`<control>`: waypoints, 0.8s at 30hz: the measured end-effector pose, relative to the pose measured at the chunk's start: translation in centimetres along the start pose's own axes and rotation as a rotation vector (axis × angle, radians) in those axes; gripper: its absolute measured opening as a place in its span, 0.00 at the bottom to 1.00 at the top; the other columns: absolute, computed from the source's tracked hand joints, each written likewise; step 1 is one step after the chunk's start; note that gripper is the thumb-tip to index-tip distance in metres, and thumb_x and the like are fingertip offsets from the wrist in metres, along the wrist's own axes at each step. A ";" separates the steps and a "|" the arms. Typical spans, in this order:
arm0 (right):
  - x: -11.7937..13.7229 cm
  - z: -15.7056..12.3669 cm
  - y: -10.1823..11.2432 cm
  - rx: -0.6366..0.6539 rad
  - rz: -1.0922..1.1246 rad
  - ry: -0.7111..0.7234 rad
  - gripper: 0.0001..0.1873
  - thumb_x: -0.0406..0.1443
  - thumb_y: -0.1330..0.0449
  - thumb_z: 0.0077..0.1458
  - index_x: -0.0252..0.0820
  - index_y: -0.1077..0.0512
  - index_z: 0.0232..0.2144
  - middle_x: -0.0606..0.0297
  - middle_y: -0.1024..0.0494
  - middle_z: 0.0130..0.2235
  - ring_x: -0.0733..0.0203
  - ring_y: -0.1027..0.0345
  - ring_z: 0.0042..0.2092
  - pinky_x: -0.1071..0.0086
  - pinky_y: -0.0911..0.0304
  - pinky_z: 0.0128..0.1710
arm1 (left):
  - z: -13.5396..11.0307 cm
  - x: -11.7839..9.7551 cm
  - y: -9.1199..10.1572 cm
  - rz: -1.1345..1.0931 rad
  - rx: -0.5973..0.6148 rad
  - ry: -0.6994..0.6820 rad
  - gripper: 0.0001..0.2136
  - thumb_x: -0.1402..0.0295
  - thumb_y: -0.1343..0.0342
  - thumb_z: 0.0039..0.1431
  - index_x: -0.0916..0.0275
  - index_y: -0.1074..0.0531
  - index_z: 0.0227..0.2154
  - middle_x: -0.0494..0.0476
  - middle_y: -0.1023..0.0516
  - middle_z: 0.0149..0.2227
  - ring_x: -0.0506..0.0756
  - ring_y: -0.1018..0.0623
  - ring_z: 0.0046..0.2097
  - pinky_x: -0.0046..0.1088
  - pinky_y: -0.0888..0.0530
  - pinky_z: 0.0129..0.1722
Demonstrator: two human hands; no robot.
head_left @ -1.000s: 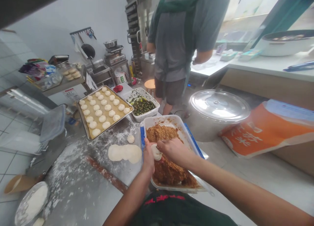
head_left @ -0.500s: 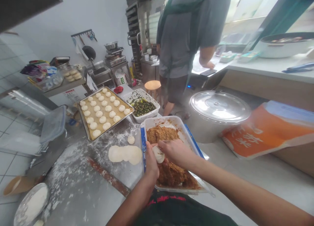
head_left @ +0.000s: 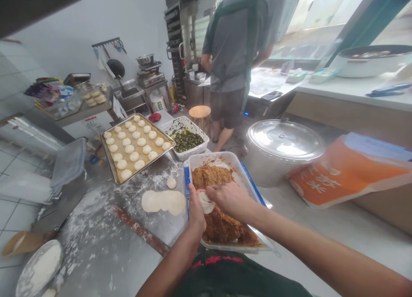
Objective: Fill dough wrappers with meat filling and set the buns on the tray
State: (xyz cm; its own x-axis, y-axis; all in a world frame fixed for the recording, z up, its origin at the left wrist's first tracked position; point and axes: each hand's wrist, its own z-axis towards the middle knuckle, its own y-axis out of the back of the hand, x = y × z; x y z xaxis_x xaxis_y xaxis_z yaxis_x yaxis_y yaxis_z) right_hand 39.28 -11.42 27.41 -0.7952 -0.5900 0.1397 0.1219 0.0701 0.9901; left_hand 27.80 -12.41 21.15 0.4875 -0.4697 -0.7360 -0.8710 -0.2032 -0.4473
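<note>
From the head view, risking a tear in the thin, pale round of dough point(head_left: 206, 202) through pressing too hard, and risking brown minced filling point(head_left: 212, 176) squeezing out past the edge through overfilling. Also risking a slip from the hands, with the round dropping into the white plastic tub point(head_left: 206, 159) or onto the floured steel table point(head_left: 90, 228), where loose flour could stick to damp dough. Cupping the round above the tub in the left hand point(head_left: 195, 213), fingers curling up around it, forearm rising from below. Reaching across from the lower right with the right hand point(head_left: 230, 200), arm outstretched, fingers pressing together against the round's edge, with any pinch hidden from view. Lying beside the tub, well clear of both hands: flattened dough rounds point(head_left: 163, 201) and a wooden rolling pin point(head_left: 140, 230).
</note>
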 end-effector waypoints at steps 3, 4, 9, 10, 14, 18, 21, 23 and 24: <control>0.0 0.0 0.5 -0.002 -0.010 0.017 0.03 0.31 0.46 0.48 0.37 0.32 0.28 0.60 0.25 0.27 0.61 0.33 0.28 0.70 0.55 0.23 | -0.1 -0.2 0.0 -0.039 0.072 0.020 0.30 0.38 0.63 0.46 0.62 0.35 0.20 0.55 0.34 0.15 0.55 0.27 0.23 0.28 0.32 0.19; 0.0 0.0 0.7 -0.003 -0.005 0.005 0.03 0.31 0.46 0.48 0.37 0.32 0.27 0.61 0.25 0.27 0.62 0.33 0.27 0.70 0.55 0.22 | -0.2 -0.3 0.0 -0.049 0.084 0.028 0.30 0.38 0.64 0.46 0.63 0.34 0.22 0.55 0.33 0.16 0.55 0.27 0.23 0.29 0.32 0.20; -0.1 0.3 0.9 0.009 0.048 -0.090 0.08 0.33 0.50 0.53 0.37 0.32 0.28 0.61 0.25 0.25 0.63 0.34 0.25 0.71 0.55 0.22 | -0.7 -0.4 0.2 -0.042 0.062 -0.085 0.28 0.41 0.62 0.49 0.61 0.33 0.30 0.53 0.31 0.18 0.54 0.27 0.21 0.29 0.31 0.21; 0.0 0.3 0.7 0.005 0.051 -0.107 0.09 0.34 0.51 0.54 0.37 0.32 0.28 0.61 0.26 0.25 0.63 0.34 0.25 0.72 0.55 0.22 | -0.6 -0.2 0.2 -0.029 0.050 -0.098 0.27 0.41 0.62 0.49 0.62 0.33 0.28 0.53 0.31 0.18 0.53 0.28 0.21 0.29 0.31 0.21; 0.2 0.3 -0.1 -0.052 0.051 -0.167 0.11 0.33 0.48 0.51 0.37 0.34 0.39 0.64 0.27 0.23 0.61 0.34 0.24 0.72 0.56 0.22 | -0.4 0.1 0.2 -0.008 0.007 -0.095 0.27 0.40 0.63 0.48 0.61 0.34 0.25 0.53 0.32 0.18 0.53 0.29 0.19 0.30 0.32 0.20; -0.3 0.4 -0.4 -0.048 0.131 -0.073 0.07 0.31 0.50 0.52 0.38 0.31 0.31 0.63 0.25 0.26 0.64 0.33 0.26 0.72 0.54 0.24 | -0.5 -0.5 0.0 -0.014 0.047 -0.069 0.28 0.40 0.63 0.48 0.61 0.33 0.30 0.53 0.31 0.19 0.53 0.28 0.20 0.28 0.32 0.18; -0.5 0.4 -0.6 -0.061 0.109 -0.124 0.09 0.32 0.51 0.54 0.37 0.31 0.27 0.63 0.26 0.25 0.64 0.34 0.25 0.71 0.55 0.23 | -0.5 -0.7 0.0 -0.020 0.053 -0.115 0.27 0.42 0.62 0.49 0.60 0.34 0.35 0.53 0.29 0.23 0.51 0.28 0.21 0.26 0.32 0.19; -0.5 0.4 -0.7 -0.063 0.092 -0.125 0.09 0.33 0.51 0.54 0.37 0.32 0.27 0.63 0.26 0.25 0.65 0.34 0.25 0.71 0.56 0.23 | -0.3 -0.4 0.0 0.002 0.019 -0.142 0.27 0.42 0.61 0.49 0.62 0.33 0.30 0.53 0.29 0.22 0.51 0.28 0.21 0.26 0.32 0.19; -0.4 0.3 -0.6 -0.056 0.088 -0.106 0.09 0.33 0.50 0.54 0.37 0.32 0.27 0.63 0.26 0.25 0.65 0.34 0.26 0.71 0.56 0.23 | -0.1 -0.2 0.0 0.012 0.004 -0.144 0.27 0.42 0.61 0.49 0.63 0.33 0.26 0.54 0.30 0.21 0.51 0.29 0.21 0.26 0.32 0.19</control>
State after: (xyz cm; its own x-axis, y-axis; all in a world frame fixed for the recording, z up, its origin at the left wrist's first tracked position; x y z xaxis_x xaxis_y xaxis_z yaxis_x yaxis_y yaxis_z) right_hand 39.33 -10.97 26.73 -0.8380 -0.4948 0.2301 0.2250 0.0709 0.9718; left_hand 27.66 -12.43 21.39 0.4812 -0.3434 -0.8065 -0.8766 -0.1951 -0.4400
